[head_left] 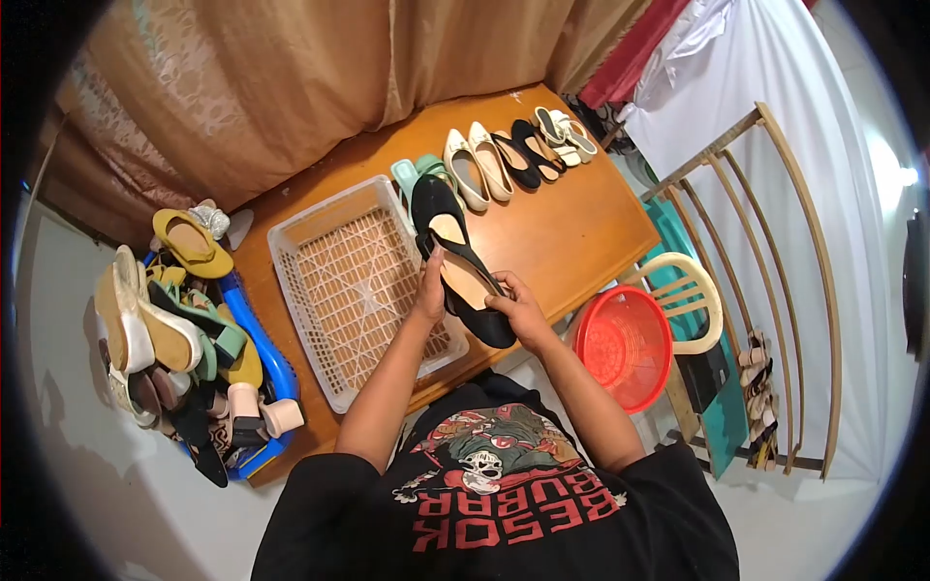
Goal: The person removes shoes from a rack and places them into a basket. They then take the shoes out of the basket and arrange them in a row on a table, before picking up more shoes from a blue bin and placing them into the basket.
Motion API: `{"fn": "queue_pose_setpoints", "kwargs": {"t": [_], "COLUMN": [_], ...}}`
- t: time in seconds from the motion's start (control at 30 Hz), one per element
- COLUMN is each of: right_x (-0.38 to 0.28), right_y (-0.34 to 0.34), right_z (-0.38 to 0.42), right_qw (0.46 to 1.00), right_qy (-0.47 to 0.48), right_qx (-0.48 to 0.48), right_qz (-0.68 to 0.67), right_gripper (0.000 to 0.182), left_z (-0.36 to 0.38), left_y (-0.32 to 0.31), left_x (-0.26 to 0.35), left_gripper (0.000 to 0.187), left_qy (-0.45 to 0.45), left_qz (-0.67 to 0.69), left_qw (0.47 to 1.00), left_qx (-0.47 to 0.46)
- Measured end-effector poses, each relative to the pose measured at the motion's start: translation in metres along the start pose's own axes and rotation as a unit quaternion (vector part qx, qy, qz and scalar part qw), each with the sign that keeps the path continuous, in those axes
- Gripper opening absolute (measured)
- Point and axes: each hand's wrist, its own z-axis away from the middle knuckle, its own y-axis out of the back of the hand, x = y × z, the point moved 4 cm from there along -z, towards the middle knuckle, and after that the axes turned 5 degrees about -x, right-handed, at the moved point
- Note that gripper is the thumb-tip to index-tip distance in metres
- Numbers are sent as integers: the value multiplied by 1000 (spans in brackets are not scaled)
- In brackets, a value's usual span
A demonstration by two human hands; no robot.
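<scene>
In front of my chest I hold a pair of black closed-toe shoes with beige insoles. My left hand (432,287) is closed on their left side, where the farther black shoe (438,208) overlaps the nearer black shoe (472,281). With fingers wrapped over its edge, my right hand (519,308) grips the nearer shoe close to its rounded end. Just left of my hands stands a white plastic basket (281,257) with a lattice bottom. Beyond the held pair, mint-green sandals (431,167) and cream flats (489,163) are lined up on the wooden table (572,237).
More black shoes (518,160) and white sandals (565,134) continue the row. A blue tub (254,324) heaped with mixed shoes sits at left. At right are a red basket (625,349), a cream plastic chair (715,300) and a wooden rack (809,203). A brown curtain (291,87) hangs behind.
</scene>
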Motion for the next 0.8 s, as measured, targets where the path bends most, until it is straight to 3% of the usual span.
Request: {"fn": "queue_pose_setpoints", "kwargs": {"t": [0.03,0.1,0.27,0.33,0.47,0.53,0.63,0.8], "right_x": [-1,-1,10,13,15,16,8,21], "right_y": [6,16,35,42,61,74,90,102], "right_z": [2,5,-3,-16,-47,-69,-80,-103], "right_qw": [1000,991,996,997,993,998,996,994], "right_qy": [0,-11,-29,-28,-32,20,13,-28], "right_qx": [3,-24,-8,-15,22,56,80,27], "right_qz": [-1,-129,-88,-64,-109,-33,-39,-105], "right_gripper": [32,35,32,29,21,17,9,8], "left_z": [0,-1,-13,-11,-24,-32,-50,-50], "left_y": [-8,-26,-17,-21,-27,-46,-51,-53], "left_x": [2,7,-24,-32,-61,-61,-68,-76], "left_gripper": [54,58,61,52,48,47,45,47], "left_qy": [2,23,39,76,18,16,-26,-27], "left_qz": [0,75,-15,0,-18,-20,-67,-58], "left_qw": [1000,997,997,996,996,993,986,985], "left_qx": [-2,6,60,45,86,113,148,161]}}
